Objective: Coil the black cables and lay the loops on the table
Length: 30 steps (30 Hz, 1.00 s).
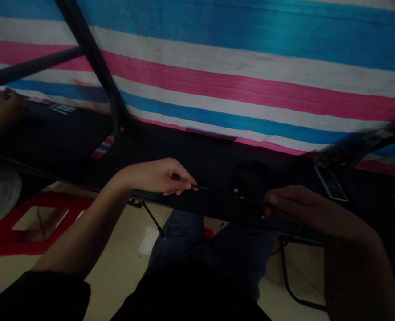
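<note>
Backdrop: a striped sheet in blue, white and pink fills the top of the view and meets the far side of the work surface.
Work surface: a black table runs across the middle, dim, its near edge above the lap.
Floor: pale flooring shows below the table.
Lap: two legs in dark blue trousers reach under the table's near edge.
Frame: a dark metal frame slants in front of the sheet at upper left.
Stool: a red stool with a rectangular opening stands at lower left.
Right hand: the right hand, in deep shadow, has its fingertips closed on a black cable.
Left hand: the left hand, better lit, pinches the same cable between thumb and forefinger.
Neighbour: another person's hand is at far left; what it holds is too dark to tell.
Coil: a coiled cable lies on the table just beyond the stretched strand; whether they join is unclear.
Phone: a phone with a pale edge lies on the table beyond the right hand.
Strand: the black cable runs thin and nearly straight between both hands, over the table's near part.
</note>
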### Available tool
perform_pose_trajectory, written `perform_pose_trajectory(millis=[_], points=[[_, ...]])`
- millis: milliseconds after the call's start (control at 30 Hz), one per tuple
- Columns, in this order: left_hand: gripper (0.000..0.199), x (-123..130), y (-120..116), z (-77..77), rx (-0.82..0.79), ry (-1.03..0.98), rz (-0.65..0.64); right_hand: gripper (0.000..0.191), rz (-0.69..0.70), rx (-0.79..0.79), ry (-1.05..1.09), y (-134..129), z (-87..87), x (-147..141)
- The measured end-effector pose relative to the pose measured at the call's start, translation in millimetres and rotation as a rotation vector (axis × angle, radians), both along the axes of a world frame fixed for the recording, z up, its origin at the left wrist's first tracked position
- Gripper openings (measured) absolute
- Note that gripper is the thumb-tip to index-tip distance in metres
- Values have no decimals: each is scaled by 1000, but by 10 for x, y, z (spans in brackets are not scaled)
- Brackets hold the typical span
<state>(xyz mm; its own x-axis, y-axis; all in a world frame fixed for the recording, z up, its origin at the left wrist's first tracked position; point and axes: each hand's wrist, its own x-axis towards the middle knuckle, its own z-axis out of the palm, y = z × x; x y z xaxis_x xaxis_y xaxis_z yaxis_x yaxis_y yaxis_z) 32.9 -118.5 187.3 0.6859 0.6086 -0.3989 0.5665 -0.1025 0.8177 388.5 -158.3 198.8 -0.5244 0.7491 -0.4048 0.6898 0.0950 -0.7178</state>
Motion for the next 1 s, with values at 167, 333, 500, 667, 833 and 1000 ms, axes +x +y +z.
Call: perform_pose_trajectory(millis=[167, 333, 500, 667, 833, 1000], points=[[28, 131, 59, -217, -80, 215, -138, 51, 127, -21, -126, 115, -306, -147], [36, -193, 75, -383, -231, 83, -118, 55, 82, -88, -206, 140, -491, 127], [38, -608, 161, -544, -406, -19, -89, 64, -2, -51, -164, 144, -337, 308], [30, -496, 138, -680, -413, 142, -56, 63, 38, -24, -142, 124, -159, 245], [50, -253, 148, -756, -174, 490, 45, 62, 25, 17, -167, 135, -116, 270], [61, -448, 190, -755, -137, 310, 130, 67, -111, 51, -200, 189, -209, 648]])
